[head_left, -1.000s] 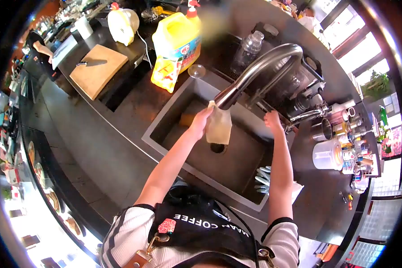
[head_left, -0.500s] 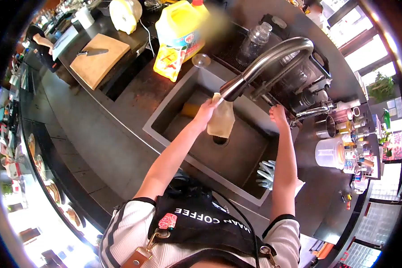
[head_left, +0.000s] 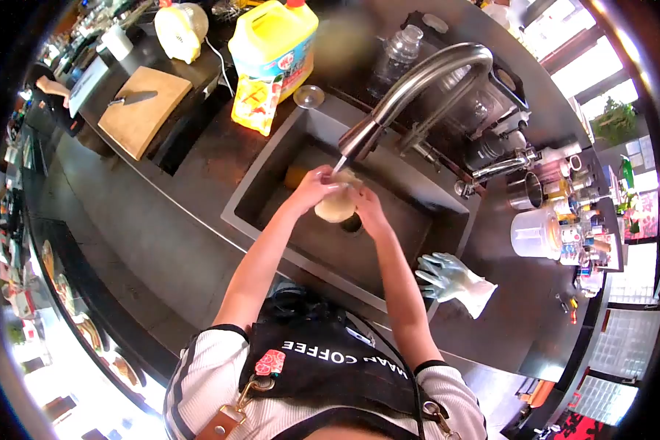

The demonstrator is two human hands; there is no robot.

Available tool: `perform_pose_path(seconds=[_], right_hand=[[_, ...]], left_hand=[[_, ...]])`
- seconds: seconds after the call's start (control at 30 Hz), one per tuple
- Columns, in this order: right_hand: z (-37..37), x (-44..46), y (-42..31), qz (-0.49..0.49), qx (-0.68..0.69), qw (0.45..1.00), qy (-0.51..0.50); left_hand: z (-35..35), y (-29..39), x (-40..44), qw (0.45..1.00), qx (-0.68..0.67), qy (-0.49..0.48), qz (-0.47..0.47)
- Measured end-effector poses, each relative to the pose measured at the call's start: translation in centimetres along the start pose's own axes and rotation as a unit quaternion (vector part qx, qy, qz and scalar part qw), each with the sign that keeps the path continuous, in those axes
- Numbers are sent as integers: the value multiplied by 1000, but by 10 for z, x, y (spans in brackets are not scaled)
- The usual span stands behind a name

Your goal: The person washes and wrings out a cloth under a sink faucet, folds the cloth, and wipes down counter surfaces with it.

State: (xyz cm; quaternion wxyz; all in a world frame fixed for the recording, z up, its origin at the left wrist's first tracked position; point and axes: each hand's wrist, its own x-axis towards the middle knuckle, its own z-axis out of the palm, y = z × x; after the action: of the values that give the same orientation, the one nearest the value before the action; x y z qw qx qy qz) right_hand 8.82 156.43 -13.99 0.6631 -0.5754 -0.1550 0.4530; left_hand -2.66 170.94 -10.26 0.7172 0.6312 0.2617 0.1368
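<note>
Water runs from the curved metal faucet (head_left: 432,70) into a pale cloth pouch (head_left: 336,205) above the dark sink (head_left: 388,257). My left hand (head_left: 314,188) pinches the pouch's upper edge on one side. On the other side, my right hand (head_left: 368,207) has its fingers closed on the same edge. The pouch looks rounded, and its lower end hangs near the drain (head_left: 352,224). Behind my left hand, a yellowish object (head_left: 295,177) lies in the sink; what it is cannot be made out.
Pale gloves (head_left: 454,282) lie over the sink's right edge. A yellow jug (head_left: 275,40), a yellow packet (head_left: 256,101) and a small glass (head_left: 309,96) stand behind the sink. A knife lies on the cutting board (head_left: 145,110) at left. A person's arm (head_left: 53,88) shows far left.
My right hand has left the faucet's handle area and taken hold of the pouch. Water now flows into the pouch, which has gone from hanging flat to rounded.
</note>
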Motion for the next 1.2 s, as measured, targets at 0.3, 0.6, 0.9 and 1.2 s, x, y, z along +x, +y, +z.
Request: perform_pose_path(seconds=[0.3,0.6,0.9,1.2], right_hand=[[70,36,-29,-33,-118,992,-39],[62,20,-72,20,-282,946,-156],[43,20,-65,6,1,1000,22],[19,3,-76,48,-247,962,-111]], left_hand=[[-13,-24,12,963,-163,212,34],[-43,14,-7,974,-145,166,49],[-42,54,2,991,52,-105,-58],[-43,50,21,995,22,-43,85]])
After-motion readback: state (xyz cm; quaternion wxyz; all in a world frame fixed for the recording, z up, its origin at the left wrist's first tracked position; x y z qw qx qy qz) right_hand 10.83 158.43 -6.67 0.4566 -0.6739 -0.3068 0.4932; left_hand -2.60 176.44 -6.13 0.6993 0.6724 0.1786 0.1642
